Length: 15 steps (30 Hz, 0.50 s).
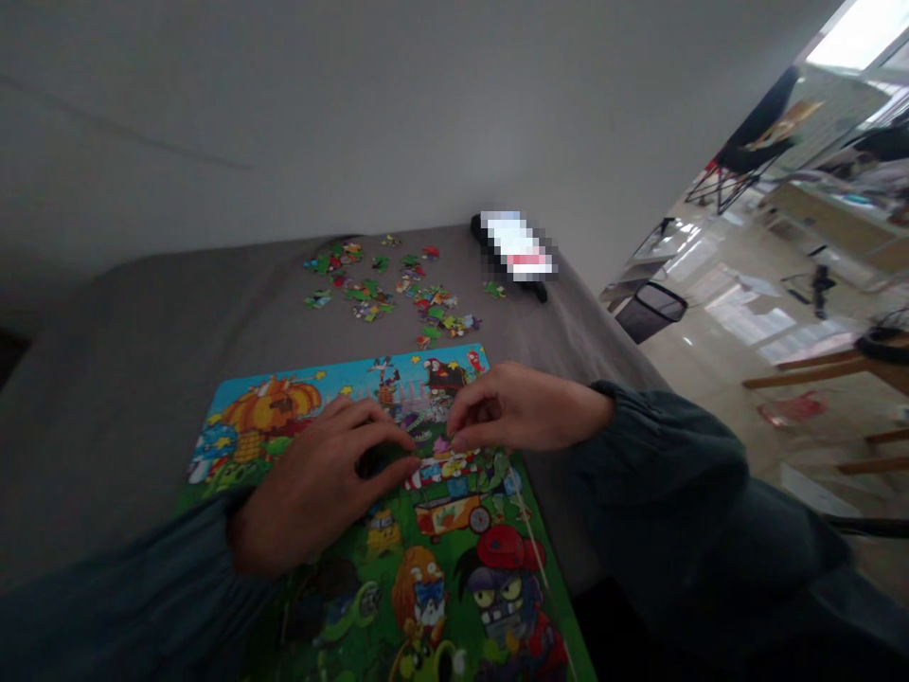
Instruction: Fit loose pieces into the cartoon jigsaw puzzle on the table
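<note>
fingertips of both hands meet over the middle of a cartoon jigsaw puzzle board (426,559) that lies on a grey-covered table (128,379). the left hand (319,483) rests flat on the board, fingers spread and pointing right, its tips pressing down next to a small pink-and-white puzzle piece (441,445). the right hand (522,407) comes in from the right with thumb and forefinger curled together at that same piece; whether they pinch it or only push on it, i cannot tell. the piece lies between the two hands, touching or nearly touching both, just left of the right fingertips and just right of the left ones, so neither hand is clearly nearer. it is too small to read a long axis. the board's long side runs from near to far. loose puzzle pieces (383,284) lie scattered on the far part of the table, well apart from the hands, and a dark object (483,232) with a blurred-out patch sits at the far right corner.
</note>
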Each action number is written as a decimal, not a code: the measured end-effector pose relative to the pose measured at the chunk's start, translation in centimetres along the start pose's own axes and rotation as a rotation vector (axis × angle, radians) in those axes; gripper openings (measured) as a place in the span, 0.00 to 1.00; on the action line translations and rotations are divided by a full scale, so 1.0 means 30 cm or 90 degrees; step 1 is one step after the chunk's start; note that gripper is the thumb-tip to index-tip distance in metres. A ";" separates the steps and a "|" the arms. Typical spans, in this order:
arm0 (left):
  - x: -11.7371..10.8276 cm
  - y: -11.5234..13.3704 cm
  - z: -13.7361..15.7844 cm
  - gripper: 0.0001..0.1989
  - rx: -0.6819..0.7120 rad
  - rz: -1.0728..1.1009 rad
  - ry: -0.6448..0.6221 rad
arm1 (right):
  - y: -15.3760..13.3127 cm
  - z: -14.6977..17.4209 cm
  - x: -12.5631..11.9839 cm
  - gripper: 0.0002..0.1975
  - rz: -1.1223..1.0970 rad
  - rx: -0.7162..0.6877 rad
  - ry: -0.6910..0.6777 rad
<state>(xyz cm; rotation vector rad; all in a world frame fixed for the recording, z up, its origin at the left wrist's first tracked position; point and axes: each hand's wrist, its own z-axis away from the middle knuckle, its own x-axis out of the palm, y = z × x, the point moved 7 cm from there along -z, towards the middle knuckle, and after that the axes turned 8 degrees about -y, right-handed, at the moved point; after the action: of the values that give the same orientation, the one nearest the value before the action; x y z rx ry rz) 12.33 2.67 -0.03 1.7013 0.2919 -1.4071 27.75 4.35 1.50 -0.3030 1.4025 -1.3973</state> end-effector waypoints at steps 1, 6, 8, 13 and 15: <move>0.001 -0.001 0.001 0.13 0.003 -0.010 0.004 | 0.017 -0.003 0.011 0.09 -0.049 0.021 -0.014; -0.012 0.023 0.022 0.12 0.077 -0.063 0.018 | 0.042 -0.010 0.025 0.10 -0.051 0.052 -0.005; -0.014 0.047 0.040 0.13 0.130 -0.091 -0.002 | 0.032 -0.008 0.018 0.11 0.004 0.050 0.014; 0.009 0.092 0.080 0.16 0.199 -0.180 -0.081 | 0.018 -0.002 0.018 0.15 0.121 0.077 0.012; 0.013 0.100 0.085 0.16 0.207 -0.202 -0.086 | 0.020 -0.002 0.019 0.15 0.146 0.088 0.006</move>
<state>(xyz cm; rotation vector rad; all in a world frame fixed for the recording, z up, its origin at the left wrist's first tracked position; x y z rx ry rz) 12.73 -1.09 1.13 1.8666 0.2765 -1.8772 27.78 4.11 0.70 -0.0439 1.2974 -1.2984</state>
